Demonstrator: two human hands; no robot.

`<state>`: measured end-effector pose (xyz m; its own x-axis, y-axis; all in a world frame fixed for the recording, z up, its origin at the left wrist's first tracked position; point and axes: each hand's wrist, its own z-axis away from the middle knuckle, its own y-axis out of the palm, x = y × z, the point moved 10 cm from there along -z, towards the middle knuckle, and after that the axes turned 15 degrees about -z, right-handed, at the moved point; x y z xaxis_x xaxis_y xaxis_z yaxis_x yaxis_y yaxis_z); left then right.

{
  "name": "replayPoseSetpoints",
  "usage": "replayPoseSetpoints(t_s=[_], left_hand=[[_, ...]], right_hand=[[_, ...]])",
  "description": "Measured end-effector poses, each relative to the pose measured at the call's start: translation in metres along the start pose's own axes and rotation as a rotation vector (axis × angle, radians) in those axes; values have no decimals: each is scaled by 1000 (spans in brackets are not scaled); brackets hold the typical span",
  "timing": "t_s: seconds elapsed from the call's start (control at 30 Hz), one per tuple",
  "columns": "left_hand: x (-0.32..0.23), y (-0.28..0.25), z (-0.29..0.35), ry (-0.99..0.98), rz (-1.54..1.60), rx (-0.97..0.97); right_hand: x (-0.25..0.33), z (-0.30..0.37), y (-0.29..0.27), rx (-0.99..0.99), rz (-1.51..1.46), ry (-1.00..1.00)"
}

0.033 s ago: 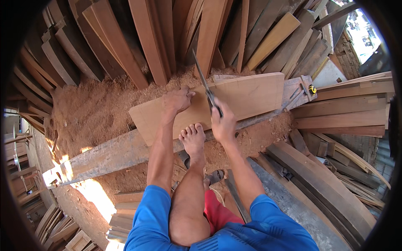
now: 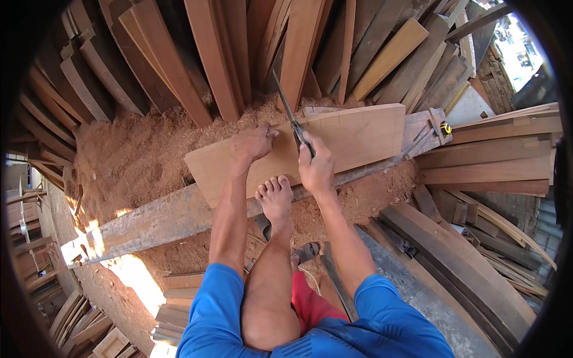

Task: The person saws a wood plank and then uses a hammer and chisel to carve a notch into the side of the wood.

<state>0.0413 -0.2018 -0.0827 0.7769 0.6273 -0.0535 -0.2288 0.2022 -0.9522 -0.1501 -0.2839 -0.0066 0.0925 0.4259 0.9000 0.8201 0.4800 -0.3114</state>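
Observation:
A pale brown wooden board point(image 2: 352, 134) lies slantwise across a long worn plank. My right hand point(image 2: 316, 166) is closed round the black handle of a handsaw point(image 2: 287, 108). The saw's narrow blade crosses the board's far edge and points away from me. Just left of the blade, my left hand point(image 2: 253, 142) grips the board at its far edge, thumb toward the saw. My bare foot point(image 2: 274, 194) presses on the board's near side, between my two arms.
The worn plank point(image 2: 149, 221) runs from lower left to upper right, bearing a yellow tape measure point(image 2: 445, 127) at its right end. Reddish sawdust point(image 2: 131, 158) heaps up on the left. Timber boards point(image 2: 209, 59) lean along the far side; more timber point(image 2: 486, 158) is stacked right.
My right hand has shifted slightly away from me with the saw, and it looks sharper than before. My left hand, foot and the board stay put.

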Motion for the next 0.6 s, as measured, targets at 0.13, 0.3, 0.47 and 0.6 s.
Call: replayPoseSetpoints(t_s=[0.13, 0.3, 0.47, 0.6], left_hand=[[7, 6, 1, -25, 40, 93], [19, 17, -9, -43, 20, 44], [-8, -1, -2, -2, -12, 19], [4, 2, -7, -17, 69, 137]], right_hand=[[-3, 34, -8, 110, -127, 292], [22, 146, -76, 106, -59, 169], [-15, 0, 1, 44, -95, 147], [14, 17, -4, 90, -24, -154]])
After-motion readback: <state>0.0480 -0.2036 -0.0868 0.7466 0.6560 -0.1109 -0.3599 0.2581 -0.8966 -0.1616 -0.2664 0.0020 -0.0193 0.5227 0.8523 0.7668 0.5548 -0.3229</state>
